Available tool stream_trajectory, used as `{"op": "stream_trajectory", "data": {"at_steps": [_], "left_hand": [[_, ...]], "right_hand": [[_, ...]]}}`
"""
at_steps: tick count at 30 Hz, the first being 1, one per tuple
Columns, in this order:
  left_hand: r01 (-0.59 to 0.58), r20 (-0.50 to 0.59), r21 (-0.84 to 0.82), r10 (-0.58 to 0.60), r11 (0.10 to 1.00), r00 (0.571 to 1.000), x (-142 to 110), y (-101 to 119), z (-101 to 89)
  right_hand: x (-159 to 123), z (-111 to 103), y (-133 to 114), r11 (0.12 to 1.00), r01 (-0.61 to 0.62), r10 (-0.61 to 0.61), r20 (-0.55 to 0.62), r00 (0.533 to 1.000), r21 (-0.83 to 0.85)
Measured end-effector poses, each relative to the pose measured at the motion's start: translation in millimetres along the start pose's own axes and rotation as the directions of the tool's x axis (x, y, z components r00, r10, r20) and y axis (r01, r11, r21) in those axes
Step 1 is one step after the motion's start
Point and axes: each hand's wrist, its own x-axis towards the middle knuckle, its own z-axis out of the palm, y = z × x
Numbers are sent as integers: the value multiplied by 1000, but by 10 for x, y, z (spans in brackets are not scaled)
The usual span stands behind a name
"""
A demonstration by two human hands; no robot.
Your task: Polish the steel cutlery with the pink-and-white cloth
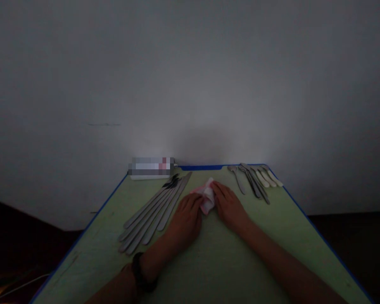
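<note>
A crumpled pink and white cloth (207, 194) lies on the green table (215, 261) between my two hands. My left hand (186, 220) rests palm down, its fingers touching the cloth's left edge. My right hand (229, 205) lies palm down with its fingers on the cloth's right side. Both hands have fingers stretched fairly flat and press on the cloth rather than wrap it. A dark band sits on my left wrist.
Several long steel pieces of cutlery (155, 211) lie side by side left of my hands. Several spoons and pale-handled pieces (255, 179) lie at the back right. A white box (150, 169) stands at the far left corner against the wall. The room is dim.
</note>
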Motion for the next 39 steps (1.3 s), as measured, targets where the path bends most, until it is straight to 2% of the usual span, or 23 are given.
{"op": "stream_trajectory", "data": {"at_steps": [5,8,10,13,17,20,24,27,33,36,39], "left_hand": [[109,16,249,-116,962,993,-154,-105,-129],[179,59,336,-211,925,976,-219,-202,-153],[198,107,351,-249,915,962,-235,-232,-152],[170,146,335,-229,927,962,-224,-225,-161],[169,81,356,-210,919,974,-209,-268,-217],[267,28,405,-304,874,952,-240,-392,-264],[327,111,386,-396,862,912,-290,-522,-293],[307,144,362,-378,880,915,-293,-540,-282],[276,138,305,-329,912,934,-281,-552,-289],[224,180,285,-281,932,943,-278,-561,-314],[193,178,280,-249,940,952,-270,-550,-310]], "right_hand": [[37,-20,-24,999,-28,25,71,997,39],[48,8,-4,998,-55,52,101,994,30],[44,34,10,998,-59,56,109,993,26],[35,61,22,997,-67,63,110,992,30],[27,63,23,997,-71,66,113,991,43],[21,54,25,996,-63,57,99,993,57],[22,43,32,996,-55,47,106,993,67],[26,36,34,996,-58,50,118,992,68],[23,34,37,995,-62,54,98,994,80],[25,26,36,995,-59,51,110,993,76],[29,17,34,995,-58,49,118,992,79]]}}
